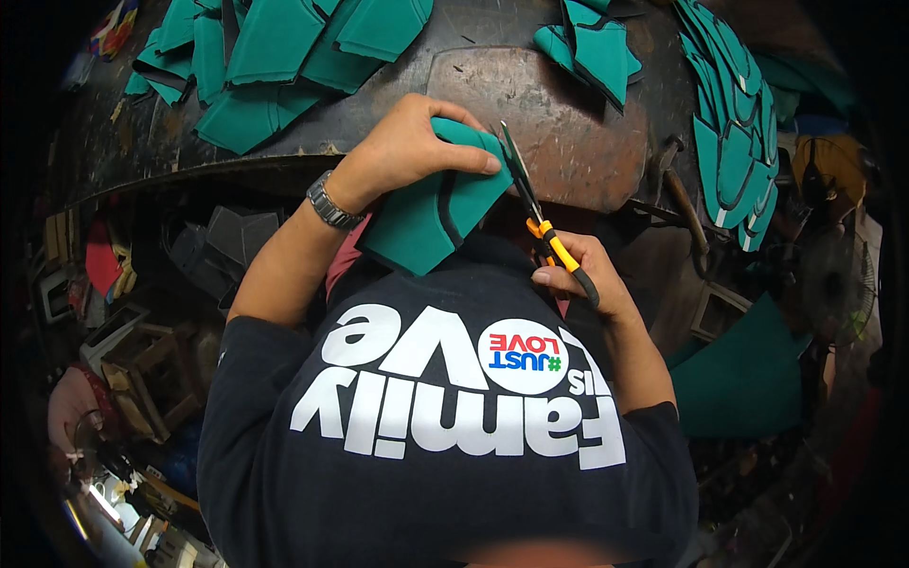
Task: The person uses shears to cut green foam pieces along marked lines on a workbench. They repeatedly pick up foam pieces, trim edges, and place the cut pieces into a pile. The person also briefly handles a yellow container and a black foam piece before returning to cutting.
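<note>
Pinched between thumb and fingers of my left hand (pixel 402 147) is a green cut piece (pixel 407 227), sheet-like, with a black strip along a seam. It is bent over near my fingers and hangs down in front of my chest. My right hand (pixel 592 270) grips a pair of scissors (pixel 552 241) by its yellow and black handles. Their blades point up and away, beside the right edge of the green piece, the tips slightly apart. Whether the blades touch the material, I cannot tell. A metal watch is on my left wrist.
Green pieces (pixel 275 43) lie heaped on the dark worktable (pixel 473 71) at far left, with a smaller group (pixel 601 57) at far centre. Overlapping green pieces (pixel 734 142) line the right side. A hammer (pixel 684 204) rests at the table's edge. A wooden stool (pixel 151 379) stands lower left.
</note>
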Demonstrator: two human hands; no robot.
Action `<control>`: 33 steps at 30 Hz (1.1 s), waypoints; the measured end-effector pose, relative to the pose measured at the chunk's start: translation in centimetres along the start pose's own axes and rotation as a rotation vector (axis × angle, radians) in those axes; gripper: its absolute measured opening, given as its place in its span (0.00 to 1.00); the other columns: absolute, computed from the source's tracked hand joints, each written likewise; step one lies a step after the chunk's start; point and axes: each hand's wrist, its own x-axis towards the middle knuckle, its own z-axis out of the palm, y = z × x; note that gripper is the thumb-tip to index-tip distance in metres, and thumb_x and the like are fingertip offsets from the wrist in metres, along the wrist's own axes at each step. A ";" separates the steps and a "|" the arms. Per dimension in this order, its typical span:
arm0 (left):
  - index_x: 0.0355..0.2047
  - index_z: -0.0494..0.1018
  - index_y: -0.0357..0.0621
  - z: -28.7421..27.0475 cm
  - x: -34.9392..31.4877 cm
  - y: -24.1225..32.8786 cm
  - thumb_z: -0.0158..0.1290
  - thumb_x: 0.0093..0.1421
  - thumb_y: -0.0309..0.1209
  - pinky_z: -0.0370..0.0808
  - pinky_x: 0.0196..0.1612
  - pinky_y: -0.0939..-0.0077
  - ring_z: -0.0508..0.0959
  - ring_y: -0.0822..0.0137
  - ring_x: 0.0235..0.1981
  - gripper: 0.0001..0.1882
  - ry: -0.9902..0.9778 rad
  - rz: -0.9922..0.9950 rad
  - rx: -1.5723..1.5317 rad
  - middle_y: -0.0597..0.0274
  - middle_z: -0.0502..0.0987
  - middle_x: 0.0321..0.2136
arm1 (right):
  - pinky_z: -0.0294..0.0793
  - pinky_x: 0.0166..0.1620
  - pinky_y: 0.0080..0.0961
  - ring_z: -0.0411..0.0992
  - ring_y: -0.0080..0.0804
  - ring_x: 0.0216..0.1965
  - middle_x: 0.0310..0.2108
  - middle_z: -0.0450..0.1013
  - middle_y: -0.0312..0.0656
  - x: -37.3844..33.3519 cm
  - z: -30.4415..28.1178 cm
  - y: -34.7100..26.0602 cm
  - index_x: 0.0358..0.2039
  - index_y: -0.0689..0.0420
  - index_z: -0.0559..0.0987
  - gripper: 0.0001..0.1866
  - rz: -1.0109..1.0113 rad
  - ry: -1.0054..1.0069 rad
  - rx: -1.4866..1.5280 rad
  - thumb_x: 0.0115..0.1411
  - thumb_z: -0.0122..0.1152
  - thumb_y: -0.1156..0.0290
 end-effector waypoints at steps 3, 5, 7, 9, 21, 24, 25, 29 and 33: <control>0.31 0.80 0.35 0.1 0.0 -0.1 0.68 0.43 0.41 0.76 0.34 0.79 0.79 0.72 0.27 0.22 0.007 0.016 -0.004 0.59 0.80 0.25 | 0.57 0.23 0.12 0.60 0.11 0.20 0.19 0.65 0.26 0.0 -0.2 0.0 0.25 0.56 0.73 0.14 -0.022 0.018 -0.049 0.51 0.72 0.68; 0.31 0.80 0.35 0.1 0.0 0.0 0.68 0.43 0.41 0.76 0.34 0.79 0.79 0.72 0.27 0.21 0.005 0.004 -0.039 0.59 0.80 0.26 | 0.57 0.23 0.13 0.60 0.11 0.21 0.19 0.65 0.26 0.0 -0.1 0.2 0.25 0.57 0.73 0.13 -0.034 0.024 -0.062 0.51 0.72 0.69; 0.32 0.79 0.36 0.1 0.0 0.1 0.68 0.44 0.38 0.75 0.34 0.80 0.78 0.73 0.27 0.20 0.005 0.001 -0.024 0.60 0.80 0.26 | 0.57 0.23 0.13 0.61 0.10 0.21 0.19 0.65 0.26 0.2 0.1 0.6 0.25 0.58 0.74 0.13 -0.047 0.039 -0.078 0.51 0.72 0.69; 0.32 0.79 0.37 0.2 0.0 0.2 0.67 0.46 0.34 0.75 0.35 0.82 0.78 0.75 0.28 0.16 0.001 0.010 0.037 0.63 0.79 0.27 | 0.56 0.22 0.12 0.61 0.10 0.20 0.19 0.66 0.26 0.4 0.6 1.1 0.26 0.58 0.75 0.13 -0.068 0.051 -0.092 0.50 0.73 0.68; 0.47 0.73 0.44 -10.8 -0.6 7.9 0.66 0.49 0.38 0.71 0.47 0.73 0.73 0.70 0.43 0.26 0.304 0.308 0.453 0.64 0.73 0.39 | 0.64 0.19 0.15 0.66 0.19 0.14 0.17 0.70 0.35 1.7 -0.3 -0.8 0.31 0.60 0.74 0.11 -0.162 0.211 0.142 0.54 0.67 0.68; 0.49 0.70 0.41 -13.9 0.9 9.7 0.67 0.47 0.36 0.70 0.47 0.73 0.71 0.66 0.46 0.30 0.556 0.430 0.547 0.57 0.72 0.43 | 0.63 0.18 0.14 0.67 0.19 0.14 0.17 0.71 0.36 2.1 -0.2 -0.7 0.30 0.60 0.74 0.12 -0.199 0.172 0.154 0.54 0.67 0.68; 0.50 0.69 0.42 -14.5 1.3 9.6 0.68 0.47 0.37 0.70 0.48 0.73 0.71 0.65 0.47 0.31 0.717 0.534 0.672 0.56 0.71 0.46 | 0.63 0.17 0.14 0.67 0.19 0.14 0.17 0.71 0.36 2.2 0.1 -0.7 0.29 0.60 0.74 0.12 -0.182 0.180 0.164 0.54 0.67 0.67; 0.53 0.70 0.50 -12.7 2.7 4.2 0.63 0.50 0.48 0.63 0.55 0.54 0.65 0.60 0.56 0.32 0.926 0.563 1.322 0.60 0.67 0.54 | 0.64 0.18 0.14 0.67 0.19 0.14 0.17 0.70 0.37 2.0 0.5 -0.6 0.29 0.60 0.74 0.11 -0.198 0.171 0.181 0.55 0.66 0.68; 0.63 0.62 0.61 -11.3 4.0 -2.6 0.46 0.55 0.66 0.44 0.60 0.27 0.36 0.44 0.69 0.40 0.710 0.268 1.540 0.67 0.52 0.68 | 0.68 0.21 0.17 0.68 0.22 0.17 0.18 0.70 0.39 1.3 -0.8 -1.0 0.29 0.62 0.74 0.13 -0.236 0.112 0.342 0.56 0.63 0.63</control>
